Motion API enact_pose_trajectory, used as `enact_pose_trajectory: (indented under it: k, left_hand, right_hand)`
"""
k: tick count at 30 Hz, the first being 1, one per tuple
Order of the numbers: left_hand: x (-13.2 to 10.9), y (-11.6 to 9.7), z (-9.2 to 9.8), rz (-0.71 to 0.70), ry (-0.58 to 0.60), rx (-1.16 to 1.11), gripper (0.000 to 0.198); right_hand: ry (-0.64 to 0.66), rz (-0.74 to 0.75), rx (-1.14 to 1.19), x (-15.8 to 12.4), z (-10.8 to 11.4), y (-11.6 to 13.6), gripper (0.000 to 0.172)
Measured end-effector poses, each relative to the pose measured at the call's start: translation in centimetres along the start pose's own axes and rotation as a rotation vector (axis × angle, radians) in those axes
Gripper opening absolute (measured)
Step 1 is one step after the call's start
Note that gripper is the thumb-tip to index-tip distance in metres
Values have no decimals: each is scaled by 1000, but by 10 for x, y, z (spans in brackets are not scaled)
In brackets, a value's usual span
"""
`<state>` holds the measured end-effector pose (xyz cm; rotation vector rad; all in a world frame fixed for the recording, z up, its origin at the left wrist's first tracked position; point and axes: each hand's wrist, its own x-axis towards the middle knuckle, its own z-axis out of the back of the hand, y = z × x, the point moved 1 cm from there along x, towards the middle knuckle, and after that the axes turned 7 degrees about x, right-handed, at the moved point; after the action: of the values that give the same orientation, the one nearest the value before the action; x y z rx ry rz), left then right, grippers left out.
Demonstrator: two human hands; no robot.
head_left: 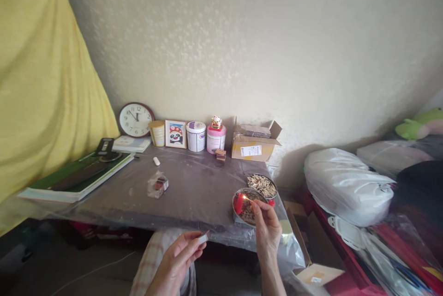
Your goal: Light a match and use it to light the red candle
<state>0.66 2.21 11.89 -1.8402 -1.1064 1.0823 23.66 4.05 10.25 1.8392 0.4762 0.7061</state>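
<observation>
My right hand [267, 226] pinches a burning match [248, 198], its flame right by the top of a red candle [238, 203]. The candle stands upright in a round bowl [254, 215] of brown grains. In front of the table edge, my left hand [183, 254] grips a small matchbox [204, 238] between thumb and fingers. Behind the bowl sits a round tin of loose matches [262, 186]. Whether the candle's wick is lit cannot be made out.
An open cardboard box [252, 148] stands at the back right. A clock [136, 119], a panda picture [176, 134] and canisters [196, 137] line the wall. A plastic-wrapped pack of matchboxes [158, 185] lies mid-table. Left is a large green book [79, 173].
</observation>
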Motion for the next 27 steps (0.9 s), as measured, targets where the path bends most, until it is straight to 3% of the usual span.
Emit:
enact_pose_trajectory:
  k: [27]
  left_hand:
    - [1,-2,3,5,-18,10,33]
  right_hand:
    - [26,71,-130,15,-4,-11,37]
